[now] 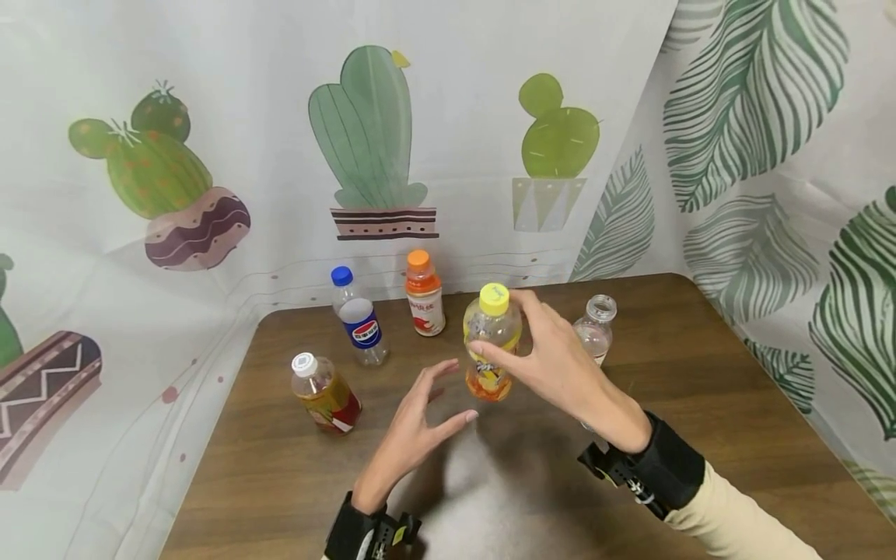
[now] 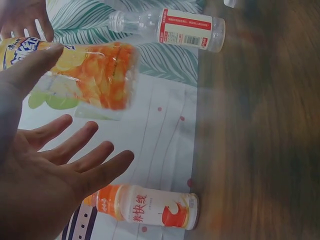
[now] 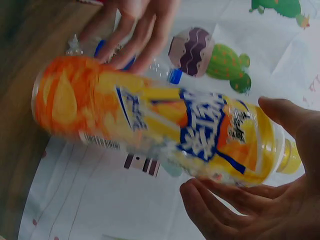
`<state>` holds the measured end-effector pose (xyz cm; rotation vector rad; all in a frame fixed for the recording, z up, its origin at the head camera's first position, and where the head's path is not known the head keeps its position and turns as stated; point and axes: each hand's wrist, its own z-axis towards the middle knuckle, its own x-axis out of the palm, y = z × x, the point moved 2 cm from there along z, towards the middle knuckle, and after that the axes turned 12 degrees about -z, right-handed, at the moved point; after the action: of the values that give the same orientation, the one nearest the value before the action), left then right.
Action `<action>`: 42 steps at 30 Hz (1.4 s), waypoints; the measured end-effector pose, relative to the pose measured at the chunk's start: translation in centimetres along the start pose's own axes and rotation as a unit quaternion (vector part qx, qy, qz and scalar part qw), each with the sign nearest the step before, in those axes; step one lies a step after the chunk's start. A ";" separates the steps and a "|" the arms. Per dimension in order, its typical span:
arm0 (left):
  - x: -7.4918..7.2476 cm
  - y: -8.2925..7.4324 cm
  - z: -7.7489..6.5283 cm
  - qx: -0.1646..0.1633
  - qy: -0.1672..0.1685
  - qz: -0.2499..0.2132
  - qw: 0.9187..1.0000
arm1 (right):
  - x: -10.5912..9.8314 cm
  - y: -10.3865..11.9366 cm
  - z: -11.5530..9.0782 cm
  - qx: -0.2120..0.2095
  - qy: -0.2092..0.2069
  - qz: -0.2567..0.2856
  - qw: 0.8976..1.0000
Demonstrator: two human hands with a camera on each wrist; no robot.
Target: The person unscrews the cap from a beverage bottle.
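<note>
In the head view my right hand (image 1: 563,362) grips a clear bottle (image 1: 492,330) by its upper part, thumb on one side and fingers on the other. The bottle has a yellow cap and a yellow and orange label, and is held upright above the table. My left hand (image 1: 413,432) is just to the left of its lower part, fingers spread and holding nothing. The left wrist view shows this left hand (image 2: 55,175) with its fingers apart from the bottle (image 2: 95,70). In the right wrist view the bottle's label (image 3: 170,125) faces the camera.
On the wooden table (image 1: 231,474) stand a white-capped bottle (image 1: 327,395), a blue-capped Pepsi bottle (image 1: 362,327) and an orange-capped bottle (image 1: 425,303) to the left and back. An uncapped clear bottle (image 1: 595,334) is behind my right hand. A cactus-print cloth (image 1: 462,155) hangs behind.
</note>
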<state>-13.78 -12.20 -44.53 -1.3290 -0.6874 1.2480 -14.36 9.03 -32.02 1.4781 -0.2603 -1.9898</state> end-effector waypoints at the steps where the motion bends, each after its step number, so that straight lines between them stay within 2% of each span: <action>1: 0.1 -0.1 0.0 0.000 0.000 0.001 1.000 | 0.2 0.1 -0.3 -0.004 0.006 0.002 1.000; 11: 1.0 -0.6 -0.3 0.009 0.020 -0.040 0.999 | 1.6 1.2 -2.7 -0.033 0.070 0.034 0.996; 16: 1.2 -0.4 -0.7 -0.002 0.026 -0.051 0.998 | 2.1 1.4 -3.2 -0.046 0.074 0.030 0.996; 20: 1.2 -0.4 -0.8 -0.009 0.018 -0.051 0.998 | 2.3 1.4 -3.4 -0.050 0.075 0.026 0.996; 23: 1.1 -0.6 -0.9 -0.007 0.015 -0.043 0.999 | 2.4 1.3 -3.5 -0.058 0.075 0.005 0.995; 25: 1.1 -0.6 -1.0 -0.004 0.012 -0.037 0.999 | 2.2 1.2 -3.4 -0.074 0.059 -0.023 0.995; 28: 1.2 -0.6 -1.1 -0.008 0.014 -0.028 0.999 | 1.6 1.1 -3.2 -0.109 0.003 -0.077 0.991; 32: 1.8 -0.5 -0.6 -0.016 0.023 -0.024 0.999 | 0.5 1.0 -2.9 -0.140 -0.072 -0.131 0.979; 36: 2.4 -0.2 -0.3 -0.005 0.025 -0.014 1.000 | 0.3 1.1 -2.8 -0.151 -0.106 -0.178 0.966; 40: 2.2 0.0 -0.6 0.011 -0.003 0.010 1.000 | 1.0 1.8 -2.5 -0.132 -0.137 -0.228 0.955; 42: 1.7 0.1 -1.2 0.017 -0.033 0.025 0.999 | 1.5 2.5 -2.2 -0.128 -0.131 -0.232 0.955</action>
<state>-12.22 -11.01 -45.31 -1.2876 -0.6805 1.3433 -11.64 6.63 -32.72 1.1822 0.2546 -2.4841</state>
